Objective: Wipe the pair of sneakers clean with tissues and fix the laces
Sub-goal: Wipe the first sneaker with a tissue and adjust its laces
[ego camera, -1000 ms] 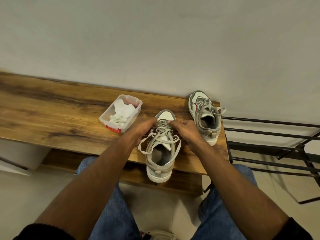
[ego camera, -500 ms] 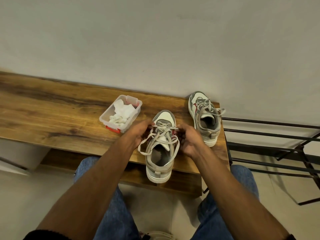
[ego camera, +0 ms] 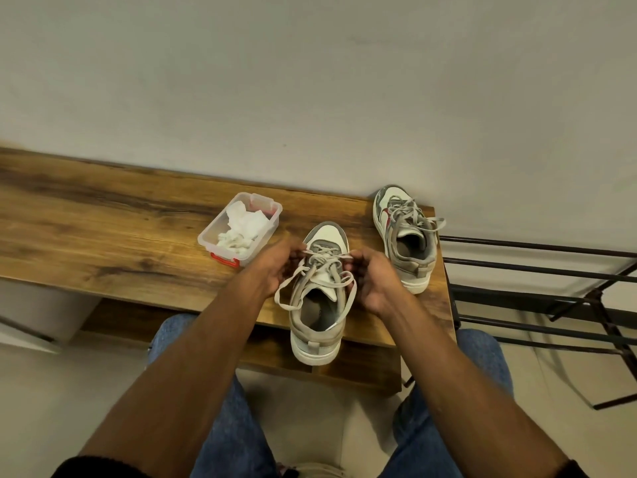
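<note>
The near sneaker (ego camera: pixel 319 294) stood on the bench (ego camera: pixel 103 243), heel over its near edge. Left hand (ego camera: pixel 275 267) and right hand (ego camera: pixel 374 281) each seemingly pinched its laces (ego camera: pixel 325 260); pulling evenly outward would tighten them best.

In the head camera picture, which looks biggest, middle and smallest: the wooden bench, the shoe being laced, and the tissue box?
1. Wooden bench, by far the largest.
2. Shoe being laced.
3. Tissue box.
The shoe sits a bit nearer the camera than the box, so those two may really be closer in size.
</note>
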